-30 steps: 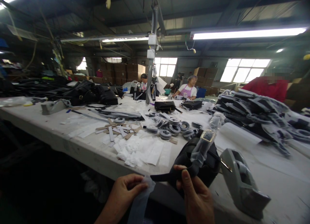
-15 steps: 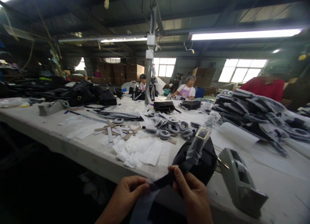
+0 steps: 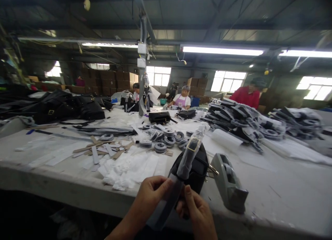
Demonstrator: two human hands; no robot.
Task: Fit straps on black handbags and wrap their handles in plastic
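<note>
Closer to the right hand (image 3: 195, 207) the left hand (image 3: 155, 191) has now been brought, and the translucent strip (image 3: 166, 207), held lower and off to the left a moment ago, is laid along the black strap (image 3: 174, 195), pinched between left thumb and forefinger! Just beside it, the right hand's fingers are curled in with the thumb close by, though what is gripped there cannot be told. Over the black bag (image 3: 199, 169) at the table's (image 3: 272, 205) near edge, the wrapped gold buckle (image 3: 193, 144) is seen, with the grey tape dispenser (image 3: 229, 184) to the right.
</note>
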